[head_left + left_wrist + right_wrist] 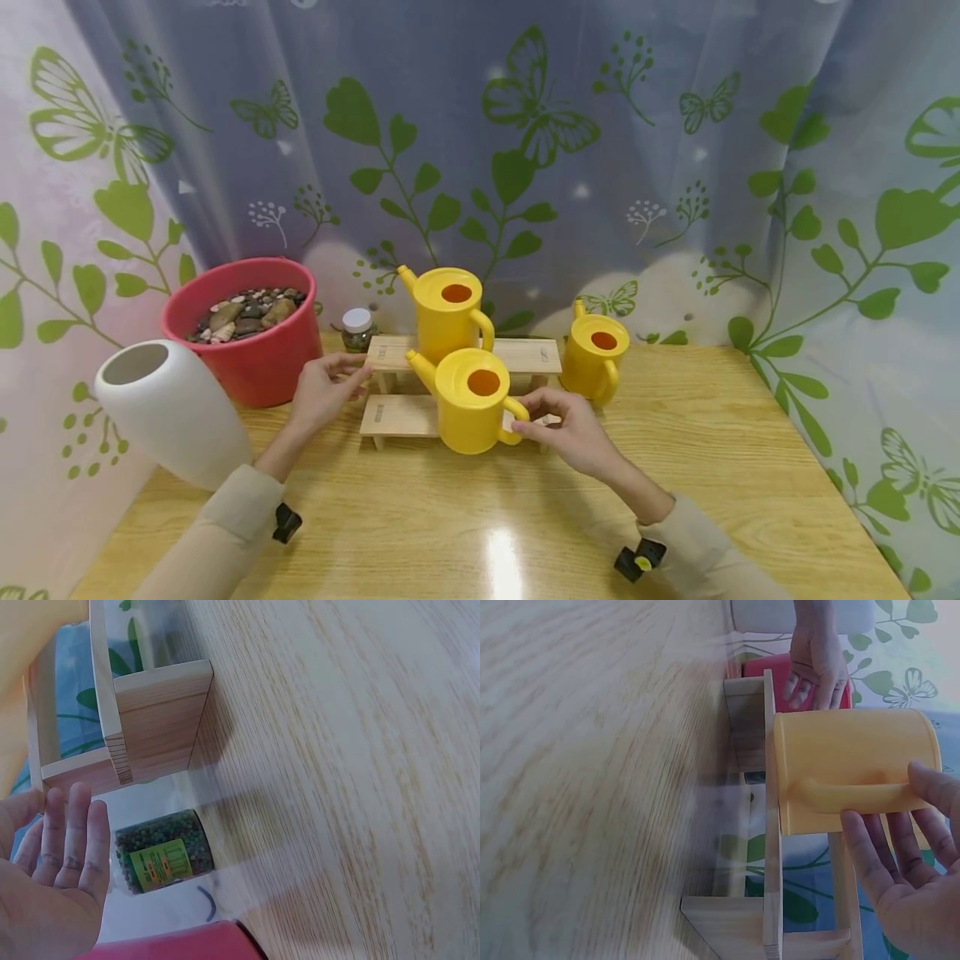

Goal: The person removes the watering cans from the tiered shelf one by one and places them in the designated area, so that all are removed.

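A yellow watering can [471, 408] stands upright on the lower step of a small two-step wooden stand [397, 417], its spout towards the left. My right hand [570, 433] grips this can's handle, thumb on top and fingers beneath in the right wrist view [922, 862]. A second yellow watering can [438, 321] stands behind it on the upper step. My left hand [326, 392] touches the left end of the upper step with its fingertips; its fingers look nearly straight in the left wrist view [60, 877].
To the right of the stand, a third yellow watering can [588, 358] rests on the wooden table [420, 517]. A jar with a white lid [357, 321], a red bucket of stones [262, 367] and a tilted white vase [180, 417] are on the left. A patterned curtain [450, 108] hangs behind.
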Demonstrator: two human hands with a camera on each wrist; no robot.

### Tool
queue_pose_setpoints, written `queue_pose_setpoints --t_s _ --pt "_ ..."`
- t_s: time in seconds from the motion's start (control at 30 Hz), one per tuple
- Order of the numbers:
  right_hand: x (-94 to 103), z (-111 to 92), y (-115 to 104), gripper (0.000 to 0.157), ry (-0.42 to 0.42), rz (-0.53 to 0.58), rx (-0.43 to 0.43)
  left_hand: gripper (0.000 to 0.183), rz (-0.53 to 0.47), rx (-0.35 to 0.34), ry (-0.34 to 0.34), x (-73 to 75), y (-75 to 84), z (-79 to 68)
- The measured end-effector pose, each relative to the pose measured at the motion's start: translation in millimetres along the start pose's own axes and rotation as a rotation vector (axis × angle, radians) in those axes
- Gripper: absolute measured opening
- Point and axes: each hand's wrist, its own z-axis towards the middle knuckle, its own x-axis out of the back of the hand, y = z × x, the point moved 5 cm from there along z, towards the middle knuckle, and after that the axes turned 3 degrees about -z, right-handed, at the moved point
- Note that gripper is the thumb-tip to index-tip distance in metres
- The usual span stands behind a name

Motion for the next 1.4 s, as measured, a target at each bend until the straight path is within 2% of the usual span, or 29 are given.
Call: queue_pose_setpoints --t_s 0.17,0.37,0.53,0.7,0.87,1.03,1.23,1.4 --pt "3.7 -8 3 0.022 -0.025 0.01 -0.021 0.035 -0.003 0.002 -0.002 0.5 1.7 -0.2" --pt "15.3 -29 6 0.024 -0.055 0.036 -0.036 0.036 -0.009 0.008 -0.002 1.0 3.4 -1.3" --pt "35.5 -53 7 0.022 -0.05 0.059 -0.057 0.035 0.002 0.009 -0.005 0.4 4.0 -2.1" --pt "64.7 -77 8 0.018 -0.022 0.095 -0.045 0.035 0.005 0.003 -0.004 -0.4 2.9 -1.3" --pt "101.9 -95 7 0.014 0.067 0.092 -0.027 0.034 0.007 0.001 0.002 -0.4 1.6 -0.7" --pt "140.7 -104 4 0.024 0.169 0.145 0.003 0.035 0.014 0.005 0.002 0.5 0.1 -0.8" --pt "181.4 -105 -1 0.024 0.288 0.23 0.015 0.035 0.012 0.004 0.002 1.3 0.1 0.3" --pt "204.0 -99 2 0.023 0.377 0.271 0.02 0.034 0.01 0.008 -0.003 0.8 0.7 0.2"
